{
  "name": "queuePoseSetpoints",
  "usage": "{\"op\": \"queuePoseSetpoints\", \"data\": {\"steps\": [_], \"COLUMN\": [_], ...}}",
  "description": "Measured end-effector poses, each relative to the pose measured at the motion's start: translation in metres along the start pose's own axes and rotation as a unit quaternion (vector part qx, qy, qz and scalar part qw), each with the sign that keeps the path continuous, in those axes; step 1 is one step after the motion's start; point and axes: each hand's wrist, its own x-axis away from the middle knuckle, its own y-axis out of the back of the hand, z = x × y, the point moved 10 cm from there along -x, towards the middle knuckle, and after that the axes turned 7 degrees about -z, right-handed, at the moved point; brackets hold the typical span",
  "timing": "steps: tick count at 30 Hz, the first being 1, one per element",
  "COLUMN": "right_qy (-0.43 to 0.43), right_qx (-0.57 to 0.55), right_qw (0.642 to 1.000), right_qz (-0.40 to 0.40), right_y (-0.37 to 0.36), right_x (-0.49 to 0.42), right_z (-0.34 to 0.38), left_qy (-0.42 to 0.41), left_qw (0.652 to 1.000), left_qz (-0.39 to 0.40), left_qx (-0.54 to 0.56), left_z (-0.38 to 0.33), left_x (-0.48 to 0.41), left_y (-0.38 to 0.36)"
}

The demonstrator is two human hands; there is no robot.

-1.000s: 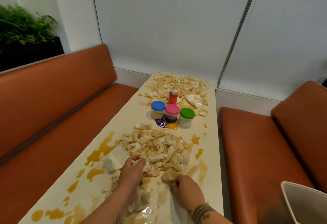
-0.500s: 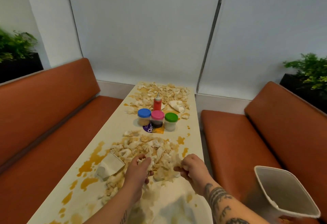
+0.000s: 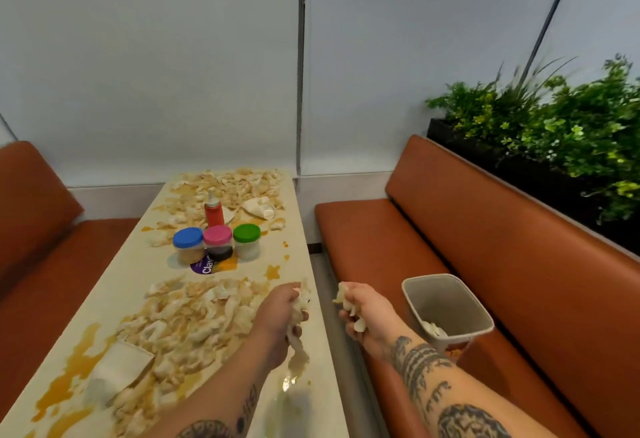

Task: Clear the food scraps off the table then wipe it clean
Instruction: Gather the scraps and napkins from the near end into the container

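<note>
A long cream table point(image 3: 131, 264) is strewn with pale food scraps point(image 3: 194, 320) and orange sauce stains point(image 3: 74, 365). A second heap of scraps point(image 3: 228, 183) covers the far end. My left hand point(image 3: 282, 320) grips a soggy clump of scraps at the table's right edge, bits dangling below it. My right hand point(image 3: 363, 309) holds another handful of scraps over the gap between table and bench. A beige bin point(image 3: 446, 309) stands on the right bench just beyond my right hand, with a few scraps inside.
Three jars with blue point(image 3: 187, 243), pink point(image 3: 217, 240) and green point(image 3: 246, 240) lids stand mid-table behind a purple sticker. A red squeeze bottle point(image 3: 213, 211) is behind them. A crumpled napkin point(image 3: 114, 373) lies near left. Orange benches point(image 3: 485, 237) flank the table; plants point(image 3: 554, 119) sit behind the right one.
Both hands lifted off the near scrap pile with handfuls and moved right toward the bin. My view swung right, bringing the whole bin and right bench into sight.
</note>
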Motion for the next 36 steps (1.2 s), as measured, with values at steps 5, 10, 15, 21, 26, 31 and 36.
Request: {"op": "queuePoseSetpoints", "data": {"steps": [5, 10, 15, 21, 26, 31, 36], "right_qy": [0.033, 0.057, 0.092, 0.089, 0.083, 0.088, 0.103], "right_qx": [0.033, 0.040, 0.095, 0.097, 0.063, 0.072, 0.114], "right_qw": [0.998, 0.988, 0.967, 0.957, 0.955, 0.948, 0.939], "right_qz": [-0.047, -0.136, -0.220, -0.257, -0.278, -0.297, -0.307], "right_y": [0.073, 0.171, 0.257, 0.308, 0.328, 0.341, 0.344], "right_x": [-0.028, -0.060, -0.102, -0.161, -0.196, -0.205, -0.205], "right_z": [0.007, 0.019, 0.037, 0.054, 0.059, 0.053, 0.052], "left_qy": [0.003, -0.007, -0.024, -0.023, -0.007, 0.004, 0.006], "left_qw": [0.999, 0.998, 0.995, 0.993, 0.989, 0.988, 0.989], "left_qz": [0.034, 0.065, 0.091, 0.116, 0.146, 0.139, 0.097], "left_qx": [0.033, -0.007, -0.037, -0.023, -0.037, -0.071, -0.107], "left_z": [0.018, 0.042, 0.064, 0.078, 0.104, 0.129, 0.142], "left_x": [-0.015, -0.026, -0.045, -0.077, -0.101, -0.117, -0.123], "left_y": [-0.092, -0.183, -0.265, -0.352, -0.389, -0.386, -0.380]}}
